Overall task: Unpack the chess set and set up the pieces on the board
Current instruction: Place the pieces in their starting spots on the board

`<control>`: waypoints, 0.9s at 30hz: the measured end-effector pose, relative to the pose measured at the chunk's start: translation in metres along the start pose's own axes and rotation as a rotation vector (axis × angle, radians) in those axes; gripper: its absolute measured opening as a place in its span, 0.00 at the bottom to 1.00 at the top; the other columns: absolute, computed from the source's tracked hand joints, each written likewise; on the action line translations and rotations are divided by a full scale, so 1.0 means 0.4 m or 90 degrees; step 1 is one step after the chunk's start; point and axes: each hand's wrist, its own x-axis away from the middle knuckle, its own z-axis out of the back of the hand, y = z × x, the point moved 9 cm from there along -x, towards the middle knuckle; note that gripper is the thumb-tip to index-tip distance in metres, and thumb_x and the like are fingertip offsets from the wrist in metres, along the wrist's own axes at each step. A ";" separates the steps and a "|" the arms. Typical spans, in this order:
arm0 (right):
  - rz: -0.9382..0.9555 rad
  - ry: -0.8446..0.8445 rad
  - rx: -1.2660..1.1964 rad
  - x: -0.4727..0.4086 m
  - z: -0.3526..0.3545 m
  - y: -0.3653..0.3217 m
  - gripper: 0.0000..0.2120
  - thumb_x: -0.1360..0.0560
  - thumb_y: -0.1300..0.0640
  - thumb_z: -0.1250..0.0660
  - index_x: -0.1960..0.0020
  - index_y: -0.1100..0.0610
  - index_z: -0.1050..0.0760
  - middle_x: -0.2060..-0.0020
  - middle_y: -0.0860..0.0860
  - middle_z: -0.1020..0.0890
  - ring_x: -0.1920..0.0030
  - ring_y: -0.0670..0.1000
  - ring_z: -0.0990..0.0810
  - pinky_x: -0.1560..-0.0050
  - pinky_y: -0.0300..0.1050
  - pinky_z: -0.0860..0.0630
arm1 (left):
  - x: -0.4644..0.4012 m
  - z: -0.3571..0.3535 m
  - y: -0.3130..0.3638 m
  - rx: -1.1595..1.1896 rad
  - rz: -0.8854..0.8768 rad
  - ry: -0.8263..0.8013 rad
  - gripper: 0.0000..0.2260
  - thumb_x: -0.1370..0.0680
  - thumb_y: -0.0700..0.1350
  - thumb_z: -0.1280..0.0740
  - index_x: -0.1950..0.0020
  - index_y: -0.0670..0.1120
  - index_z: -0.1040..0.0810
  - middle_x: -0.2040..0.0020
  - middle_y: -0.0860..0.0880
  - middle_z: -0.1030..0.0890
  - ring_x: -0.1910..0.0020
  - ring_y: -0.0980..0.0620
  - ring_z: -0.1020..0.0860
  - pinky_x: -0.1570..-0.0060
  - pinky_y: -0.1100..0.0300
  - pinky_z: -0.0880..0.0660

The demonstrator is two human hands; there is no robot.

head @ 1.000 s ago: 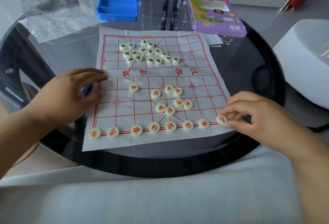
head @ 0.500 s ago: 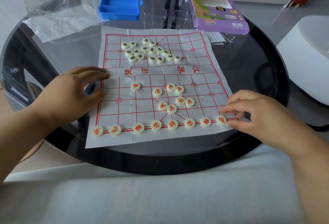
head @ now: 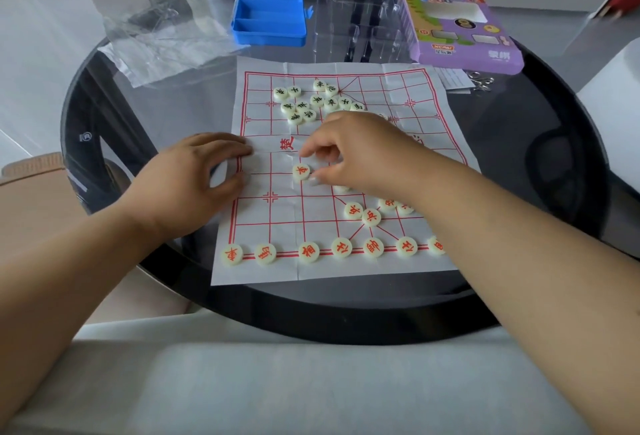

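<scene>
Seven cream round chess pieces with red characters (head: 308, 252) already sit along the 6 o'clock edge of the white paper board with red grid lines (head: 277, 227), so setup's roughly mid-way on the red side. Right hand (head: 360, 150) has curled fingers closing around a loose red-lettered disc (head: 301, 172) near centre; can't tell if it's actually pinched yet. Left hand (head: 197, 175) lies relaxed, fingers resting on the board's 9 o'clock edge on the round black glass table (head: 519, 164). Next up, I'd guess: lift it cleanly and drop it on its intersection. Black-lettered pieces (head: 304, 102) are heaped at 12 o'clock, unsorted.
</scene>
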 end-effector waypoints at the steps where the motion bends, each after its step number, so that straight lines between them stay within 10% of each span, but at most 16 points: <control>1: 0.003 -0.017 0.002 -0.014 -0.013 -0.003 0.17 0.28 0.53 0.28 0.40 0.50 0.22 0.56 0.45 0.25 0.54 0.46 0.25 0.58 0.34 0.31 | 0.000 -0.001 -0.001 0.000 -0.001 0.000 0.18 0.23 0.50 0.37 0.34 0.52 0.26 0.32 0.54 0.28 0.38 0.51 0.26 0.43 0.54 0.26; 27: -0.243 0.061 -0.082 0.389 0.114 0.307 0.07 0.32 0.56 0.25 0.59 0.44 0.19 0.60 0.37 0.21 0.66 0.39 0.22 0.65 0.28 0.29 | -0.004 -0.030 0.002 -0.077 -0.098 -0.057 0.34 0.29 0.71 0.47 0.30 0.54 0.30 0.29 0.53 0.32 0.29 0.50 0.36 0.33 0.53 0.40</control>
